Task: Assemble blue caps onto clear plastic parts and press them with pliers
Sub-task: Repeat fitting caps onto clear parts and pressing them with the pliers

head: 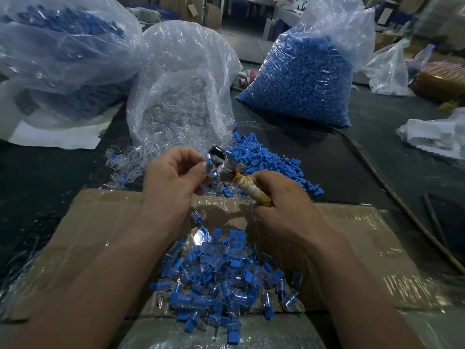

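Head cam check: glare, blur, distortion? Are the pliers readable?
Head view: dim, with wide-angle bending at the edges; glare on the taped cardboard and the bag of clear parts; pliers glint but read sharp; the part pinched by the left hand is soft; right hand on the handle is clear.

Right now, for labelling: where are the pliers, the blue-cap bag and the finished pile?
pliers point(224, 171), head view, metal joint
blue-cap bag point(302, 76), head view, filled middle
finished pile point(221, 280), head view, heap centre
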`<state>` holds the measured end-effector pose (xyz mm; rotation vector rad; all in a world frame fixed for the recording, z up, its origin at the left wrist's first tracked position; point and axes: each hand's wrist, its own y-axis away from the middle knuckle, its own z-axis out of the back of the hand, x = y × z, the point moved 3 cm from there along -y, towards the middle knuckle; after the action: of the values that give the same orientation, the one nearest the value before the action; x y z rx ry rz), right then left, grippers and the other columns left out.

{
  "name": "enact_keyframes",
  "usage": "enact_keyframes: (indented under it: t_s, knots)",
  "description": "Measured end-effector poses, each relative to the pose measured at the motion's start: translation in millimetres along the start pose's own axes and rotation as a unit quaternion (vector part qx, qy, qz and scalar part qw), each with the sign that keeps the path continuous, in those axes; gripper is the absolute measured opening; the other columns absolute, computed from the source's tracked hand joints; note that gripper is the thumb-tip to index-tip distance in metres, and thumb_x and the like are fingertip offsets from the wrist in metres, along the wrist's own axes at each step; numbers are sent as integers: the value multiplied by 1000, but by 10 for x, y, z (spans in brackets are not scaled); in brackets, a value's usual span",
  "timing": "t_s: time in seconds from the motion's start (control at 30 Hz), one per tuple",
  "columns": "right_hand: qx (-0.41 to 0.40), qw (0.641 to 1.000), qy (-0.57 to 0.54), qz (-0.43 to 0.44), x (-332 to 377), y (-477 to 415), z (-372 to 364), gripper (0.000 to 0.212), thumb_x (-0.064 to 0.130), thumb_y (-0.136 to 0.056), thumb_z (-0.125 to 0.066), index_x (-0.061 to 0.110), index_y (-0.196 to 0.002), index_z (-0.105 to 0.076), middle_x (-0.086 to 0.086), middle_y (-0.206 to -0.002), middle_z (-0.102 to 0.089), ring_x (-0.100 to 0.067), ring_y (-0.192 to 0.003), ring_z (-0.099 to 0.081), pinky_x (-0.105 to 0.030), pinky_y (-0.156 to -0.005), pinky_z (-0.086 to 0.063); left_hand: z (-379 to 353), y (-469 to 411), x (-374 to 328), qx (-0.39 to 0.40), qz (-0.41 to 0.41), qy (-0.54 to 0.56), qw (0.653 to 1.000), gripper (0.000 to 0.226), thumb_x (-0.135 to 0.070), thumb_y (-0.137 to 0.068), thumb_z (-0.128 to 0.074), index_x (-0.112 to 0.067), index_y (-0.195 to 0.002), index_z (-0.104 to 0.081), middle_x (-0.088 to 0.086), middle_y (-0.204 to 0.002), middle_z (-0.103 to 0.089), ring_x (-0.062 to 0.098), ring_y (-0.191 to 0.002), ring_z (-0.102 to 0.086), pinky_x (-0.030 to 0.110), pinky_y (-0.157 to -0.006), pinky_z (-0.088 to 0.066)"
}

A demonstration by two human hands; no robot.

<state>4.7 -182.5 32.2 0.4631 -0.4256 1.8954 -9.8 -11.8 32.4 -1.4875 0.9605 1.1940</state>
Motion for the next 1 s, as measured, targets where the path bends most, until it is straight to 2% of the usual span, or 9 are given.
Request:
enact_keyframes:
  t_s: [0.13,0.53,0.63,0.73,0.83,0.9,1.0]
  knots:
    - [-17,1000,-5,-6,7,-13,14,26,15,-72,-60,33,-84,-45,14,-76,-46,-1,-71,-43,-25,-57,-30,-12,8,-2,5,-9,-3,1000,21,4,-85,-54,-14,-76,-57,-5,-64,-60,0,-53,-57,14,-50,-48]
    - [-40,999,22,-10,19,-11,18,28,13,-71,-62,32,-80,-45,14,-72,-46,-6,-69,-44,-24,-59,-32,-2,12,16,-1,-6,-12,1000,22,4,-85,-54,-15,-75,-56,-10,-60,-63,0,-54,-58,14,-52,-49]
    - [-37,999,17,-4,21,-16,6,27,12,-72,-62,29,-90,-52,12,-82,-50,-9,-77,-46,-25,-64,-34,10,7,17,-13,2,-17,1000,23,4,-84,-55,-16,-74,-57,-6,-62,-62,0,-54,-59,14,-51,-48]
    - [-41,999,18,-9,-17,-22,44,39,10,-72,-62,23,-108,-59,8,-93,-54,-10,-84,-48,-26,-70,-36,57,-12,12,-33,17,-16,999,20,1,-84,-58,-17,-74,-58,-6,-61,-63,0,-53,-58,14,-51,-49]
    - [-27,999,36,-20,-71,-22,93,38,15,-74,-65,24,-111,-60,11,-91,-52,-8,-82,-47,-21,-64,-35,114,-31,-26,-48,29,8,998,19,-2,-82,-60,-19,-74,-60,-11,-59,-65,0,-55,-60,16,-54,-52]
    - [-9,998,52,-23,-90,-16,100,33,17,-75,-66,26,-106,-62,13,-87,-53,-8,-80,-48,-22,-62,-36,112,-14,-71,-14,40,20,999,16,-2,-76,-64,-17,-71,-63,-8,-60,-66,3,-54,-59,17,-50,-49]
    - [28,997,68,-19,-78,-16,75,24,22,-76,-68,28,-99,-64,11,-85,-60,-8,-79,-53,-29,-67,-45,23,65,-127,110,79,30,990,4,-13,-61,-66,-15,-64,-68,-1,-59,-65,5,-48,-55,14,-42,-42]
